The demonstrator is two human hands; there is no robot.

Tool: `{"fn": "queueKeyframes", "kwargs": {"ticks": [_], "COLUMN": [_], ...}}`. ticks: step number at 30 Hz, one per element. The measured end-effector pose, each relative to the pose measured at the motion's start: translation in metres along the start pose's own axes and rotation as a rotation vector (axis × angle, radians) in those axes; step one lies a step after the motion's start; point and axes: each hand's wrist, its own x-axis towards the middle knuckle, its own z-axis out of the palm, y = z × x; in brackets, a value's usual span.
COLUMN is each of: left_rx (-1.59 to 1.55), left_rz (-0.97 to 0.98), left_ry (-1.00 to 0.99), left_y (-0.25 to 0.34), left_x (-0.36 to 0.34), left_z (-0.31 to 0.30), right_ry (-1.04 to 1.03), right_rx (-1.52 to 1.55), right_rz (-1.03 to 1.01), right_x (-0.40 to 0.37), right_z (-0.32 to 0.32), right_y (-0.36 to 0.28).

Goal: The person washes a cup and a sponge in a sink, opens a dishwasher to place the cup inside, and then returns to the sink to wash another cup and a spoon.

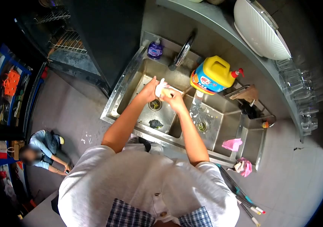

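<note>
Working a small pale item [160, 87] above the sink [164, 118], left hand [148, 90] and right hand [174, 100] both clamp it, the next move likely calling for even pressure.

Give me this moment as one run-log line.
left hand: touching white-and-yellow item | right hand: gripping same item | place: over left sink basin | nearby: faucet, yellow pump jug

A kitchen washing-up area: steel sink [224, 115] with tap [185, 50], detergent jug [211, 76], glasses [294, 81] and bowl [259, 30] on the right-hand shelf [207, 13].
</note>
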Motion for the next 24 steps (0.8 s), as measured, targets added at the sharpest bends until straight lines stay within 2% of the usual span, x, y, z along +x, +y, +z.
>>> {"fn": "queueKeyframes", "kwargs": {"ticks": [1, 2, 3, 5, 6, 9, 10, 13, 14, 17, 18, 21, 22, 24], "left_rx": [-0.116, -0.094, -0.116, -0.162, -0.149, -0.429, -0.344, -0.253, -0.130, 0.191, 0.259, 0.559, 0.598, 0.506], "left_rz": [-0.058, -0.191, -0.266, -0.415, -0.389, -0.272, -0.138, 0.098, 0.206, 0.431, 0.437, 0.521, 0.567, 0.521], "left_ry": [-0.045, 0.051, -0.097, -0.398, -0.245, -0.164, -0.165, -0.023, 0.115, 0.224, 0.241, 0.100, 0.037, 0.010], "left_y": [0.004, 0.002, -0.004, -0.016, -0.011, -0.024, -0.025, -0.046, -0.053, -0.064, -0.064, -0.061, -0.058, -0.055], "left_x": [-0.002, 0.001, 0.006, 0.016, 0.000, 0.003, 0.001, 0.026, 0.027, 0.028, 0.025, 0.018, 0.014, 0.026], "left_z": [-0.003, -0.008, -0.020, -0.040, -0.019, -0.016, -0.010, -0.030, -0.026, -0.017, -0.014, -0.013, -0.010, -0.031], "right_ry": [0.000, 0.018, 0.039, 0.026, 0.019, 0.108, 0.127, 0.151, 0.144, 0.043, 0.085, 0.129, 0.066, 0.031], "right_rx": [-0.135, -0.103, -0.070, -0.384, -0.544, -0.496, -0.508, -0.350, -0.333, 0.124, 0.365, 0.845, 0.953, 0.999], "right_rz": [-0.228, -0.214, -0.194, -0.303, -0.360, -0.356, -0.413, -0.163, -0.056, 0.161, 0.238, 0.569, 0.629, 0.601], "right_x": [-0.001, -0.003, -0.008, -0.018, -0.021, -0.029, -0.027, -0.031, -0.029, -0.004, -0.002, -0.003, 0.003, 0.004], "right_z": [0.001, 0.005, 0.009, 0.005, 0.002, 0.009, 0.011, 0.016, 0.015, 0.008, 0.008, -0.005, -0.010, -0.009], "right_y": [0.001, 0.003, 0.003, -0.011, -0.015, -0.015, -0.009, -0.007, -0.011, 0.035, 0.030, 0.007, 0.025, 0.025]}}
